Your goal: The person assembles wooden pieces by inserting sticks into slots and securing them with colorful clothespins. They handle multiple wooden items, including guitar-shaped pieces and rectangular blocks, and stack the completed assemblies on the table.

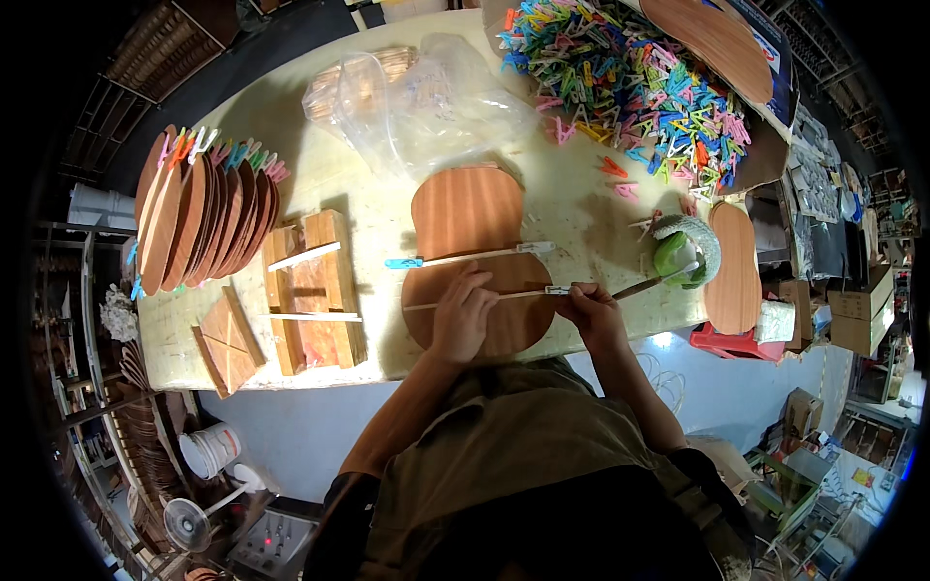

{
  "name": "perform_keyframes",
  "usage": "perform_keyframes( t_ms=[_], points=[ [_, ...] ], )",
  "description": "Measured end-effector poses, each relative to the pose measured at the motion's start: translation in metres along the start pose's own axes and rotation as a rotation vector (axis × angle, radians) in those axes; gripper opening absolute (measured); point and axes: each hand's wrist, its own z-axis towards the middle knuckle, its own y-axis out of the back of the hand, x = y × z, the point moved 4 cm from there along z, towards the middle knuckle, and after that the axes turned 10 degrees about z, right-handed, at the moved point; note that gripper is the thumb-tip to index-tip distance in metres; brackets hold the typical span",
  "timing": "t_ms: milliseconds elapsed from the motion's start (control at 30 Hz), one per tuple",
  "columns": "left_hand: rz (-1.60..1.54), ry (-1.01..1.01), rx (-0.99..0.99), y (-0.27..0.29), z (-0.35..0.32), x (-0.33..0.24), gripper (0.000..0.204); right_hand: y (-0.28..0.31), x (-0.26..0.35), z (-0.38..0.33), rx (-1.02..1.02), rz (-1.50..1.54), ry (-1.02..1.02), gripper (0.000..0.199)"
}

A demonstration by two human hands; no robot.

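A guitar-shaped reddish-brown wooden plate (pixel 467 208) lies flat in front of me. A thin wooden strip (pixel 518 294) crosses its wider half. My left hand (pixel 465 315) rests over this strip and the plate, fingers stretched out and slightly apart. At the plate's right edge, my right hand (pixel 591 315) pinches a pale clothespin (pixel 557 290) that sits at the strip's end. Across the waist runs a second strip (pixel 475 257), with a blue clothespin (pixel 403 263) at its left end and a whitish clothespin (pixel 534 248) at its right.
Left on the table (pixel 387 208) stand clipped wooden plates (pixel 203 223), a wooden jig (pixel 315 290) with white strips and a small wooden block (pixel 229 341). Behind lies a plastic bag (pixel 426 102). Many coloured clothespins (pixel 630 87) lie far right, above a green-white container (pixel 683 254) with a brush.
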Motion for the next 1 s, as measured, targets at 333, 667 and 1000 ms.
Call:
perform_keyframes(
  t_ms=[333, 667, 1000],
  points=[
    [0.056, -0.014, -0.004, -0.013, -0.008, -0.005, 0.005, -0.028, 0.101, 0.056, -0.213, -2.060, 0.847, 0.034],
    [0.130, -0.021, -0.068, -0.005, -0.007, -0.012, 0.006, -0.082, 0.122, 0.107, 0.071, -1.670, 0.808, 0.017],
    [0.030, -0.048, -0.051, -0.005, -0.011, -0.001, 0.015, -0.183, 0.022, 0.074, 0.669, -1.626, 0.943, 0.016]
  ],
)
